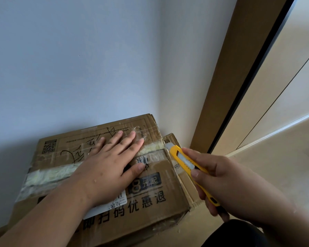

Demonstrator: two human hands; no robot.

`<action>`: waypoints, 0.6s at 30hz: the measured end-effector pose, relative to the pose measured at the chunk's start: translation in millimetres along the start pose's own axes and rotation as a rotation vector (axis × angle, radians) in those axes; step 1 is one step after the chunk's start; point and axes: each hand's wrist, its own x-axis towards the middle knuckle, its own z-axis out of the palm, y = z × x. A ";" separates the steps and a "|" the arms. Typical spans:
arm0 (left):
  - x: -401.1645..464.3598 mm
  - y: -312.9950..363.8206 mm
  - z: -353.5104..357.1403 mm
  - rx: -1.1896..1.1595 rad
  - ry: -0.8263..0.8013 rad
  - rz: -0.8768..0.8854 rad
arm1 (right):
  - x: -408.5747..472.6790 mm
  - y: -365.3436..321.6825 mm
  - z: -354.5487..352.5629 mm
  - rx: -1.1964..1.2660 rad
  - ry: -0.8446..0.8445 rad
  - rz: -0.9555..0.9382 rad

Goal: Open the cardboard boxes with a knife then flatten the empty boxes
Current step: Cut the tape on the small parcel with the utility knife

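box [150,198] against pale wall [75,59] corner

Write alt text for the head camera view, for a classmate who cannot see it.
A person's left hand presses flat on a taped cardboard box while the right hand grips a yellow utility knife, its tip at the right end of the tape seam. The box sits in a corner against a pale wall, beside a wooden door frame.
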 end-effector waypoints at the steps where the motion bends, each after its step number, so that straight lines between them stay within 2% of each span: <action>1: 0.1 0.2 0.0 0.002 -0.005 -0.001 | -7.7 0.9 0.6 -0.007 -0.022 0.015; 9: -0.7 1.4 -3.1 -0.013 -0.029 -0.009 | -40.8 1.9 3.0 -0.156 -0.049 0.061; 14: 0.9 1.8 -7.2 -0.028 -0.048 -0.008 | -45.6 2.8 6.6 -0.128 -0.045 0.099; 18: -0.9 -1.7 -9.4 -0.069 -0.042 0.006 | -43.5 4.7 14.7 -0.126 0.040 0.078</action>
